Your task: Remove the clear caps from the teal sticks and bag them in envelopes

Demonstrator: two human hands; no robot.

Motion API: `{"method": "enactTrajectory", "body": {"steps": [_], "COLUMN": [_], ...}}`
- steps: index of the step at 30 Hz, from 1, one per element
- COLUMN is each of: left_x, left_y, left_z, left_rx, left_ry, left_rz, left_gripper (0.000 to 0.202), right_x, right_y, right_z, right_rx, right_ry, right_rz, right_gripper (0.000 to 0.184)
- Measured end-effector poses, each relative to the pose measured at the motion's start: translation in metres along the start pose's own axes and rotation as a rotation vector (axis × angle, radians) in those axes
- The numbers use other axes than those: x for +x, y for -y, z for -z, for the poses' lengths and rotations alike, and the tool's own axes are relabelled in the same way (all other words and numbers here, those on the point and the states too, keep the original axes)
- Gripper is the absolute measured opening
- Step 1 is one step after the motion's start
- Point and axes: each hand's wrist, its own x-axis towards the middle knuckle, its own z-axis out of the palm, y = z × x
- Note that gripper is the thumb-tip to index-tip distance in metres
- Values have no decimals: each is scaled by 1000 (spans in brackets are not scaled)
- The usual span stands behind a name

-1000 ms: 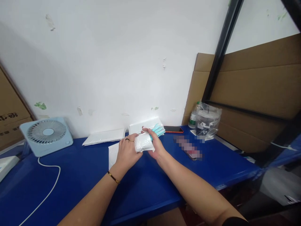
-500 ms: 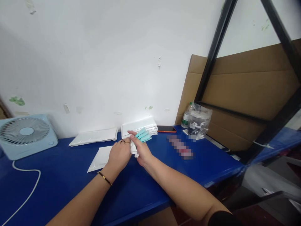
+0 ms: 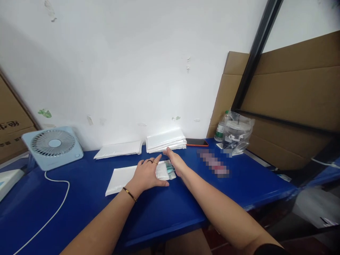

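A small white packet [image 3: 164,171] with teal pieces [image 3: 169,168] showing at its right end lies on the blue table [image 3: 170,209]. My left hand [image 3: 147,174] lies flat on the packet's left part, fingers spread. My right hand [image 3: 175,163] rests at the packet's right end, fingers stretched out along it. A flat white mailer bag [image 3: 120,177] lies under and to the left of my left hand.
Two stacks of white mailer bags [image 3: 166,140] [image 3: 119,149] lie against the wall. A light blue fan [image 3: 53,146] with a white cable [image 3: 57,203] stands at left. A phone [image 3: 197,142], a water bottle [image 3: 220,130] and a clear bag of parts [image 3: 236,132] sit at right. Cardboard sheets [image 3: 289,95] lean behind.
The packet was held up between both hands; now it lies on the table, with both hands flat against it.
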Motion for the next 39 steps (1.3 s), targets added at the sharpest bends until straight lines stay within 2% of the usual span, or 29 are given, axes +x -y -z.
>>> {"method": "enactTrajectory", "body": {"steps": [3,6,7,9,12,14,15,18,21,24,26,28,30,32,34,37,39], "left_x": [-9,-21,-25,-33,-41,-43,-43,-40,-37,-35,-34,-32,-30,-29,-30,-39,-53], "left_y": [30,69,81,100,113,112,109,101,97,95,92,89,88,90,93,86,69], "left_z": [12,28,31,32,21,11,6,-2,-3,-1,-2,-5,-7,-7,-4,4,7], "left_rx": [-77,-98,-140,-291,-595,-780,-854,-984,-973,-903,-903,-881,-789,-627,-442,-276,-275], "left_ry": [154,279,269,179,-133,-262,-291,-301,-311,-371,-353,-317,-317,-346,-380,-379,-326], "left_rz": [-45,55,112,271,540,632,654,681,677,707,706,663,612,569,519,400,289], "left_gripper": [120,127,121,104,84,80,80,80,78,77,77,76,74,75,75,66,59], "right_x": [6,5,2,-7,-21,-27,-29,-32,-31,-30,-30,-29,-28,-24,-20,-18,-25], "right_y": [2,9,11,11,4,-3,-7,-12,-13,-12,-12,-12,-8,-1,10,24,29], "right_z": [7,17,20,24,23,18,14,3,-1,-3,-6,-7,-1,13,34,58,64], "right_rx": [38,155,189,223,199,167,146,60,24,100,146,104,-116,-483,-820,-1062,-1125], "right_ry": [-58,-61,-46,-16,3,16,24,52,77,10,-9,25,78,158,303,599,669], "right_rz": [59,133,138,119,83,65,60,63,75,67,54,79,170,316,517,540,527], "right_gripper": [42,39,39,40,43,45,47,50,51,48,46,44,36,31,38,60,62]}}
